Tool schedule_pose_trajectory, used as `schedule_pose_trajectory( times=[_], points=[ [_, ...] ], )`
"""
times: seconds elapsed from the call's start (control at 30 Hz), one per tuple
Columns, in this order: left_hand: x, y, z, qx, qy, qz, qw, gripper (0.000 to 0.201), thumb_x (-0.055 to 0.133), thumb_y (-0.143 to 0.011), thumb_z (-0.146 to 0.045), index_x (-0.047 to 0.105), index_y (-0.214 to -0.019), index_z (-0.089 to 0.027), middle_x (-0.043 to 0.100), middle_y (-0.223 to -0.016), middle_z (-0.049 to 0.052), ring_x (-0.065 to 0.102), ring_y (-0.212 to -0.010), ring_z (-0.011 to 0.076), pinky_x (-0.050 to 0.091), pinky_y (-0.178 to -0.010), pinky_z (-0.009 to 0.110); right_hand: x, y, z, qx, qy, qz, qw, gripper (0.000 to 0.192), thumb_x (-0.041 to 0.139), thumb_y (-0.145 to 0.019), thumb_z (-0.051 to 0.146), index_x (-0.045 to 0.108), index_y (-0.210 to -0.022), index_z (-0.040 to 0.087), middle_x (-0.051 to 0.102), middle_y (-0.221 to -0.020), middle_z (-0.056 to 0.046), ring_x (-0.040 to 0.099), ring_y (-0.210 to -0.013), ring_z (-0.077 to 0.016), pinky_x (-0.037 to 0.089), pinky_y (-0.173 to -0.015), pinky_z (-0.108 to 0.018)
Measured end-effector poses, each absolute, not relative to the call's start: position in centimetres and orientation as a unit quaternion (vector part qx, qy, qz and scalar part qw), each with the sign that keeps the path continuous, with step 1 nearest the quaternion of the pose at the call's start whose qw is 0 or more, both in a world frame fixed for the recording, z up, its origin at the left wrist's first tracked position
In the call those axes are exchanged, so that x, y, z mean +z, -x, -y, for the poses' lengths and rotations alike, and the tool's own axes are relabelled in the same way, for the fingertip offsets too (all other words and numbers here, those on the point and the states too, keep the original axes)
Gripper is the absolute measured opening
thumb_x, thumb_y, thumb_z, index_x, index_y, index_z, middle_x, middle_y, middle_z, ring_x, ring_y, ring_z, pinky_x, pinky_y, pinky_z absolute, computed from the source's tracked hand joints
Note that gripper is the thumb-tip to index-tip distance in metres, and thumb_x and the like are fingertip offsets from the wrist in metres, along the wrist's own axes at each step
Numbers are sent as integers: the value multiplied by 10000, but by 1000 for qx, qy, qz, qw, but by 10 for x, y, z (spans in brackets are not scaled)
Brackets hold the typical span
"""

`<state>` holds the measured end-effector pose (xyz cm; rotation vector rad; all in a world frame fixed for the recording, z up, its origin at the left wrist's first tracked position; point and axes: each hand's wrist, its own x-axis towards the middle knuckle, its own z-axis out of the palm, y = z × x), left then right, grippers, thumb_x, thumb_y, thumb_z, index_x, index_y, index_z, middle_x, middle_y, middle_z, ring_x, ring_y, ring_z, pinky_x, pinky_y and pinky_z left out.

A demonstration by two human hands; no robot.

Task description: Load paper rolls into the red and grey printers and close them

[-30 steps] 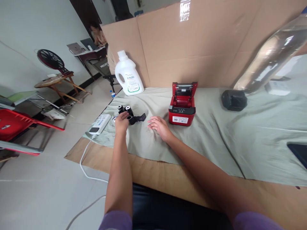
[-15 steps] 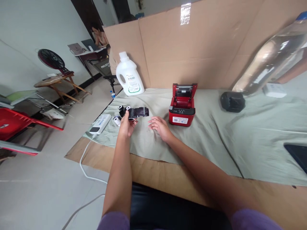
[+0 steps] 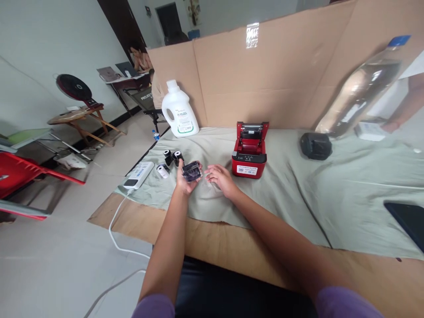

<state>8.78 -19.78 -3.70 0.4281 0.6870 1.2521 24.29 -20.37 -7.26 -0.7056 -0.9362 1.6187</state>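
My left hand (image 3: 184, 182) is closed on a paper roll in shiny black wrapping (image 3: 191, 171), held a little above the cloth. Just to its right, my right hand (image 3: 221, 179) has its fingers apart and holds nothing. Behind and left of the held roll stand two dark-sided paper rolls (image 3: 168, 156) with white ends, and a white paper roll (image 3: 162, 170) lies in front of them. To the right of my right hand sits a red receipt printer (image 3: 249, 165), its lid raised and its paper bay showing.
A white power strip (image 3: 141, 174) lies at the left edge. At the back are a white detergent bottle (image 3: 181, 112) and a cardboard screen (image 3: 232, 88). To the right are a black rounded object (image 3: 316, 146), a large clear bottle (image 3: 364, 92), a phone (image 3: 406, 218) and another person's hand (image 3: 392, 127).
My left hand has brought the black-wrapped roll rightward and nearer, away from the other rolls, closer to my right hand. The roll is turned. The view has tilted slightly upward.
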Motion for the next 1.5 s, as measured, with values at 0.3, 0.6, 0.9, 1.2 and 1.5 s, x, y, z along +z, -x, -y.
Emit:
schedule_pose_trajectory(
  times=[0.3,0.6,0.9,1.2,1.5],
  points=[
    [-30,-101,199,538,-186,-338,750,547,383,-966,-590,620,-821,-119,550,-686,39,199,-374,14,203,-294,166,-60,-245,205,599,330,466,562,260,736,-714,399,666,-909,242,682,-913,-7,635,-696,-145,501,-602,-277],
    [-34,-104,202,508,-283,-348,736,782,326,-822,-854,651,-848,-144,613,-671,63,227,-390,37,213,-352,213,-41,-257,201,547,361,516,551,201,661,-775,369,695,-921,235,654,-774,3,581,-646,-142,426,-553,-267],
    [-33,-116,206,455,-384,-355,721,822,502,-661,-912,638,-937,-149,655,-709,65,624,-566,168,386,-434,227,-4,-293,199,449,355,751,329,211,728,-780,347,787,-931,212,724,-841,-28,595,-691,-166,415,-634,-283],
    [-38,-129,209,477,-402,-382,682,766,452,-753,-867,648,-1000,-169,672,-706,45,613,-542,156,387,-446,228,15,-305,200,330,363,808,326,113,707,-765,204,755,-866,217,678,-832,-15,536,-649,-136,379,-637,-282],
    [-30,-152,224,465,-562,-347,589,581,726,-784,-518,554,-1246,-210,665,-669,11,418,-475,88,287,-479,211,40,-373,173,96,556,748,350,181,612,-844,212,753,-948,167,687,-999,-98,617,-869,-222,458,-827,-359]
  ],
)
